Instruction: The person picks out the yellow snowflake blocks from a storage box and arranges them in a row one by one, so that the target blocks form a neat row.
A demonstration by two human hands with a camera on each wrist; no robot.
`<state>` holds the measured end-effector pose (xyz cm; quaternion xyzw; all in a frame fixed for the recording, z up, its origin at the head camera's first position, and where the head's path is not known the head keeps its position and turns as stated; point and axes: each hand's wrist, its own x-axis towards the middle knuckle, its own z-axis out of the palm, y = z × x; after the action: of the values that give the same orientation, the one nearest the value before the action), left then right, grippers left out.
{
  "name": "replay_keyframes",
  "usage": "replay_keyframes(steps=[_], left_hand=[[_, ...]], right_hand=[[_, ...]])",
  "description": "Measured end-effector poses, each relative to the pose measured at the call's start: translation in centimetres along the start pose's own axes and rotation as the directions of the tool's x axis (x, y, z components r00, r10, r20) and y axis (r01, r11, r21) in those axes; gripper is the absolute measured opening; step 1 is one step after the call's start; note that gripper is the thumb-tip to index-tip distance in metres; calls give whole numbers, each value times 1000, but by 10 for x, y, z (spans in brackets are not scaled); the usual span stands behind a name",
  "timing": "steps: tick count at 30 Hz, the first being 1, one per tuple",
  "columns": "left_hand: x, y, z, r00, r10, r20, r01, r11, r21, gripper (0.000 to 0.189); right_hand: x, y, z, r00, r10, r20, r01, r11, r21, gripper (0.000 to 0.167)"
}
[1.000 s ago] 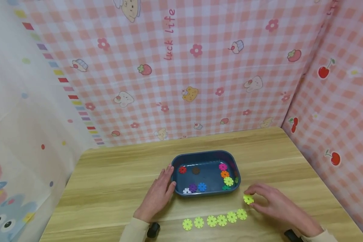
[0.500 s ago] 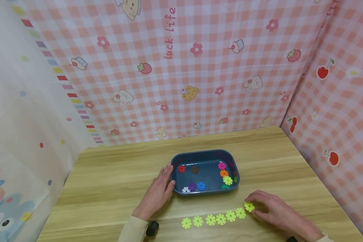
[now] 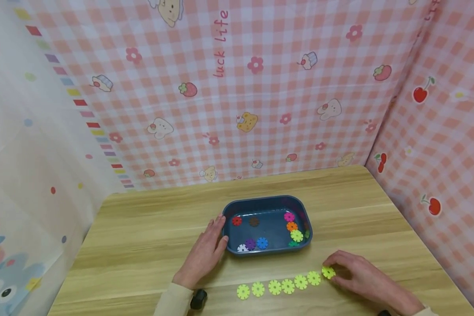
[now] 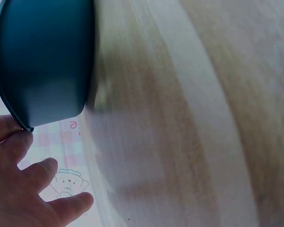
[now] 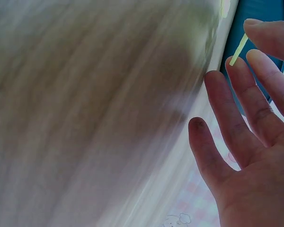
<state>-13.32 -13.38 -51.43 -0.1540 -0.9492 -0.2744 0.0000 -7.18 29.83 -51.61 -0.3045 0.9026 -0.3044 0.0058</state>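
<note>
My right hand (image 3: 359, 275) pinches a yellow-green notched plastic disc (image 3: 328, 272) between thumb and fingertips. In the right wrist view this disc (image 5: 238, 49) shows edge-on, while the other fingers spread away from it. Left of it on the table, a row of several matching discs (image 3: 287, 286) runs leftward, with a wider gap near its left end. My left hand (image 3: 202, 254) rests along the left wall of a dark blue tray (image 3: 268, 252), fingers fairly straight. The left wrist view has its fingertips (image 4: 20, 142) touching the tray's rim.
Inside the tray lie loose discs: red (image 3: 237, 220), brown (image 3: 254, 222), white, purple and blue (image 3: 262, 242) ones, plus a pink, orange, yellow-green (image 3: 296, 236) and green group at right. Patterned cloth (image 3: 256, 101) hangs behind and beside the wooden table (image 3: 154, 237).
My right hand has brought the pinched disc down toward the front, to the right end of the row, then slightly right. My left hand stays at the tray.
</note>
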Motion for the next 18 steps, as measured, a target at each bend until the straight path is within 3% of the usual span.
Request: replay_keyframes(steps=[18], left_hand=[[0,1,0,1000,1,-3,-1,1000,4,60]], right_hand=[[4,1,0,990,78,118,-78,997,-4,22]])
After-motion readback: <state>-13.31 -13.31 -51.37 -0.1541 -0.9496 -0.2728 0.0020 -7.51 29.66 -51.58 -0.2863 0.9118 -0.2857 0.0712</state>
